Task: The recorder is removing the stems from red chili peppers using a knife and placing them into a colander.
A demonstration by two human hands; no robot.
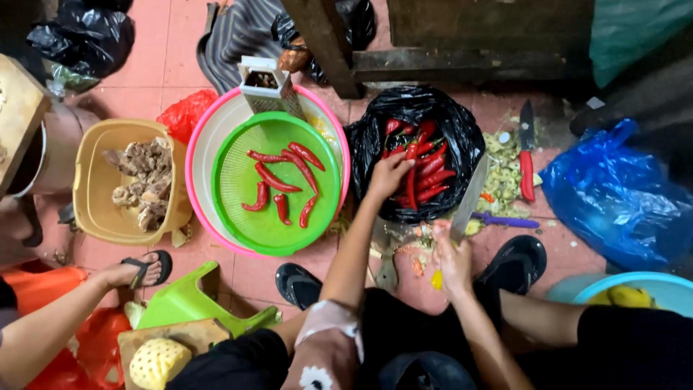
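Reaching forward, the left hand (388,173) is placed on the red chillies (422,166) that lie in an opened black plastic bag (455,126) on the tiled floor (155,50). Its fingers are curled down onto the chillies, but whether one is already gripped cannot be told. The right hand (452,261) is closed around the handle of a large knife (469,196), and the blade is pointed up and away, along the right edge of the black bag. A small yellow piece (437,279) is seen just under this hand.

To the left of the bag, a green sieve (249,217) is set inside a pink-rimmed basin (209,133), and several red chillies (283,180) are laid in the sieve. A metal grater (266,85) is leaned on the far rim of the basin. Further left, a yellow tub (97,202) with brownish pieces is placed.

To the right of the bag, green peelings (502,173) are spread on the floor, with a red-handled knife (527,152) and a purple-handled tool (505,220) beside them. A blue plastic bag (613,195) is seen at the far right. The person's feet in black sandals (516,263) are set on the floor near the hands. At the lower left, another person's arm (50,318) and a peeled pineapple (159,361) on a wooden board are visible.
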